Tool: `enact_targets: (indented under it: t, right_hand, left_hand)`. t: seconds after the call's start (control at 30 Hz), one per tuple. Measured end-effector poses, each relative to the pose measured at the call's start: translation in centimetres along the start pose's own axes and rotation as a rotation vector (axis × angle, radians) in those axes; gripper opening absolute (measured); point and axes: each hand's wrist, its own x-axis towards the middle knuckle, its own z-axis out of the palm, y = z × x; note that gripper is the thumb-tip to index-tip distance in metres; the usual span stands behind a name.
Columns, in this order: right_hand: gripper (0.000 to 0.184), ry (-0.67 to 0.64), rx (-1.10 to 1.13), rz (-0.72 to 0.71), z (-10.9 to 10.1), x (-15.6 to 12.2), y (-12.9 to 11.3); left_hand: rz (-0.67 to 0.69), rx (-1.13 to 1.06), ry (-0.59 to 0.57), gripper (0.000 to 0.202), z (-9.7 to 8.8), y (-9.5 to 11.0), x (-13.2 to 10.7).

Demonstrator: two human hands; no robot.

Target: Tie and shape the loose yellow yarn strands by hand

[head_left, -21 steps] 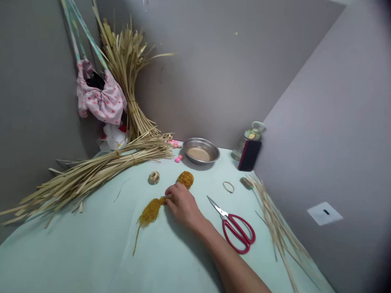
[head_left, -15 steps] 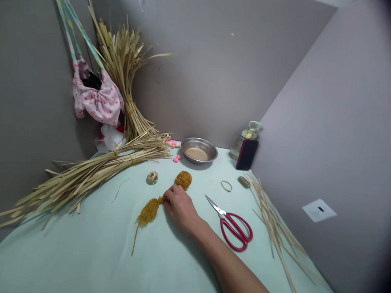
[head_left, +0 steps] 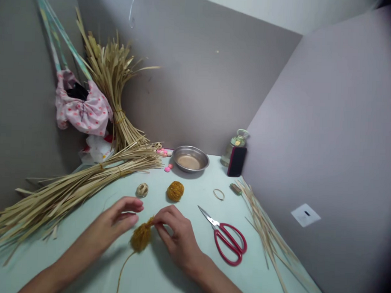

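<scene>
My right hand (head_left: 176, 233) pinches the top of a mustard-yellow yarn tassel (head_left: 141, 238), lifting it a little off the pale green table (head_left: 82, 262); a loose strand trails down toward me. To the left of the tassel my left hand (head_left: 116, 220) reaches in with fingers stretched out, close to the tassel but holding nothing. A ball of the same yellow yarn (head_left: 175, 191) lies just beyond my hands, with a small ball of straw twine (head_left: 142, 190) beside it.
Red-handled scissors (head_left: 226, 239) lie right of my right hand. A bundle of straw strips (head_left: 68, 189) lies at the left, another stands in the corner (head_left: 110, 96). Loose strips (head_left: 266, 234) run along the right wall. A metal bowl (head_left: 190, 158), phone (head_left: 237, 161), jar (head_left: 233, 145) and ring (head_left: 218, 194) stand behind.
My left hand has come into view and reached toward the tassel. My right hand has drawn the tassel nearer to me and raised its top. The camera has tilted slightly.
</scene>
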Motion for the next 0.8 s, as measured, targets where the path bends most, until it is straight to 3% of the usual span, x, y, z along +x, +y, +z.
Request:
enact_targets:
  t: [0.13,0.23,0.47,0.63,0.7,0.8]
  right_hand:
    - [0.018,0.066,0.139,0.075,-0.2,0.2,0.4]
    - [0.016,0.098,0.185,0.118,-0.1,0.3,0.8]
    - [0.019,0.15,0.281,0.199,0.3,0.4,1.3]
    - [0.056,0.122,0.458,0.465,0.8,0.7,1.0]
    - [0.05,0.1,0.569,0.529,1.1,0.9,0.8]
    - [0.028,0.096,0.67,0.56,1.3,1.1,0.6]
  left_hand:
    - [0.011,0.135,-0.225,0.021,2.9,-1.8,3.0]
    - [-0.011,0.149,-0.309,0.02,3.4,-2.9,3.4]
    - [-0.167,-0.039,-0.212,0.02,3.0,-3.9,2.2]
    - [-0.23,-0.152,-0.147,0.023,3.4,-4.1,1.8]
    - [-0.232,-0.15,-0.148,0.024,3.4,-4.3,1.8]
    - [-0.24,-0.158,-0.137,0.026,3.4,-4.4,1.8]
